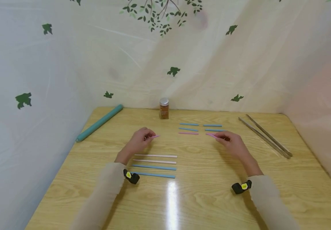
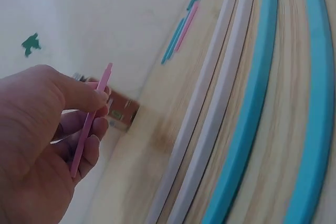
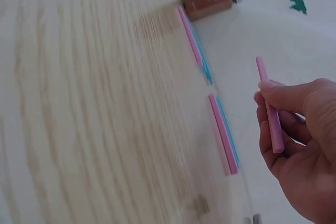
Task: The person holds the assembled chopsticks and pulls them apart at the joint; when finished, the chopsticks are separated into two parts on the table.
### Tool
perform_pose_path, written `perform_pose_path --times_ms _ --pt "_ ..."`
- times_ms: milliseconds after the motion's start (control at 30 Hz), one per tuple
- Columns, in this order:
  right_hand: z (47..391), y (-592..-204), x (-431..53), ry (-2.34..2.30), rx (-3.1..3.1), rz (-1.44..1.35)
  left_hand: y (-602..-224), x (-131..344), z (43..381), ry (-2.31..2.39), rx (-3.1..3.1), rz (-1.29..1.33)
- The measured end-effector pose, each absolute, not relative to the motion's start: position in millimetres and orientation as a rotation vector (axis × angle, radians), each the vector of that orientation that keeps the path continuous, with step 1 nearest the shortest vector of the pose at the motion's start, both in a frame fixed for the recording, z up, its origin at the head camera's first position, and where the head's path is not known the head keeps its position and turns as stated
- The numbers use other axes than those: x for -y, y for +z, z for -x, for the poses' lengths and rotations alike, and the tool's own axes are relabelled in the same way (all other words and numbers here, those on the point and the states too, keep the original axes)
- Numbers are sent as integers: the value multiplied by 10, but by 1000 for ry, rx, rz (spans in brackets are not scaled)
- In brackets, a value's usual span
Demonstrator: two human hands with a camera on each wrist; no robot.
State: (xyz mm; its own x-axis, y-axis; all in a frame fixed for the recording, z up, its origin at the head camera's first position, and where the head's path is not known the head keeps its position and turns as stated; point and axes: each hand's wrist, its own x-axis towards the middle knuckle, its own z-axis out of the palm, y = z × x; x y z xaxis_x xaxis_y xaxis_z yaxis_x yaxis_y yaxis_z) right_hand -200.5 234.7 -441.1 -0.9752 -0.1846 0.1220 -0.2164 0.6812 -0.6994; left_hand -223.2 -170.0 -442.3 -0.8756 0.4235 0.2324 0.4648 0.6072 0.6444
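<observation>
Between thumb and fingertips my left hand (image 1: 139,140) pinches a short pink stick (image 2: 90,121), held above the table left of the short-stick rows. My right hand (image 1: 233,143) pinches another short pink stick (image 3: 270,106) near the right-hand row. Short blue sticks (image 1: 189,124) lie in two side-by-side groups, with a pink stick (image 1: 188,133) in front of the left group. In the right wrist view, a pink stick (image 3: 223,135) also lies beside the right group's blue. Below my left hand lie two long white sticks (image 1: 157,156) and two long blue sticks (image 1: 155,167), roughly parallel.
A jar (image 1: 164,110) with a silver lid and brown contents stands at the back. A teal roll (image 1: 100,123) lies along the left edge. To the right are two long metal strips (image 1: 264,136) that converge at their near ends. Patterned cloth (image 1: 142,70) hangs behind the table.
</observation>
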Motion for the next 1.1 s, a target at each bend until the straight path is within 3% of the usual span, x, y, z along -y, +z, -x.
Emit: perform_pose_path --times_ms 533,1100 --pt "2148 -4547 -2506 1072 2828 -269 -4510 653 2458 -1213 2794 840" --pt "2247 -4607 -2473 1035 2892 -446 -4620 195 2515 -1066 2942 909"
